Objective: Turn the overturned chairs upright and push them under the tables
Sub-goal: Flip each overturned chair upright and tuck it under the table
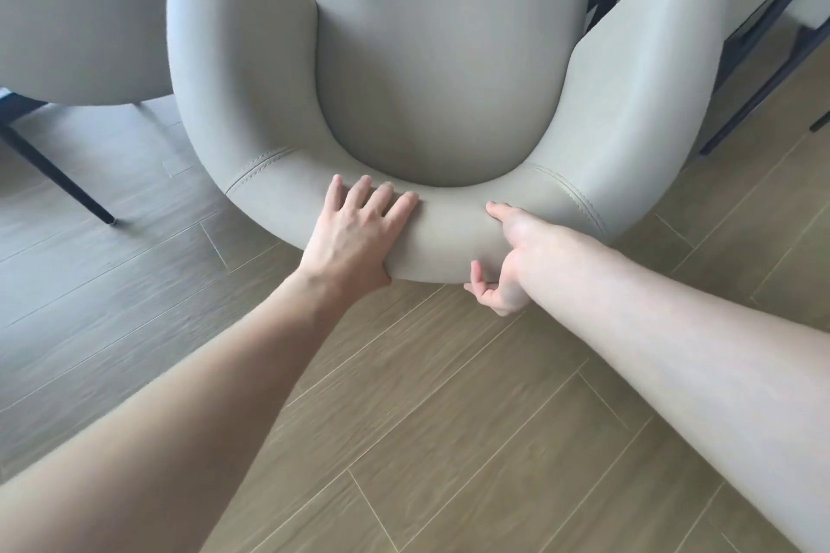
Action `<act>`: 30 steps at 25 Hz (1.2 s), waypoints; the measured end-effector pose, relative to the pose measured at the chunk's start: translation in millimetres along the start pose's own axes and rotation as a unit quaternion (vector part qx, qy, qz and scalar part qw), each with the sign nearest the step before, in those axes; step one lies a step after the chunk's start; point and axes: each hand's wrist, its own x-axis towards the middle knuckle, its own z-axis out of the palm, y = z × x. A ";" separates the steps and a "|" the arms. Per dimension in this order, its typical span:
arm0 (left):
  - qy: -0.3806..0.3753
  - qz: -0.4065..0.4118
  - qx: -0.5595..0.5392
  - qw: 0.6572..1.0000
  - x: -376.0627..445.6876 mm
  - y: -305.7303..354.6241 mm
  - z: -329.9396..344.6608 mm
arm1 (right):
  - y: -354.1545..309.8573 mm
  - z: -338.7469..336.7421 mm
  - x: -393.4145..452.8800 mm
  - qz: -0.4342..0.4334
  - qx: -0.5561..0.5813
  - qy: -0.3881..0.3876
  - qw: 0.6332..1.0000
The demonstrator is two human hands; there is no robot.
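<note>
A beige upholstered chair stands upright in front of me, its round seat facing up and its curved backrest nearest to me. My left hand lies over the top of the backrest, fingers spread across the rim and thumb tucked under its outer edge. My right hand grips the same rim just to the right, thumb on top and fingers curled beneath the outer side. The chair's legs are hidden under it.
A second beige chair with a black leg stands at the left. A third chair leans close on the right among black metal legs. Wood-plank floor lies below my arms.
</note>
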 end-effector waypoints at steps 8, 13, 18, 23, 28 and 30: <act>-0.033 0.012 -0.004 0.999 68.0 -24.4 -45.6 | -50.3 -20.4 -29.7 -0.158 -0.344 0.000 0.926; -0.041 0.016 0.007 0.999 84.4 -29.7 -59.4 | -68.1 -29.0 -21.4 -0.654 -0.567 0.207 0.457; -0.047 0.021 0.008 0.999 94.8 -34.0 -64.4 | -69.1 -10.8 8.1 -0.565 -0.685 0.175 0.426; -0.103 0.054 -0.015 0.993 114.8 -53.0 -76.8 | -82.7 -3.3 17.9 -0.582 -0.665 0.180 0.431; -0.128 0.095 -0.037 0.987 130.2 -73.0 -84.2 | -95.2 -0.2 16.4 -0.582 -0.669 0.179 0.426; -0.112 0.117 -0.057 0.985 139.9 -83.4 -83.9 | -108.2 4.4 12.5 -0.582 -0.672 0.184 0.420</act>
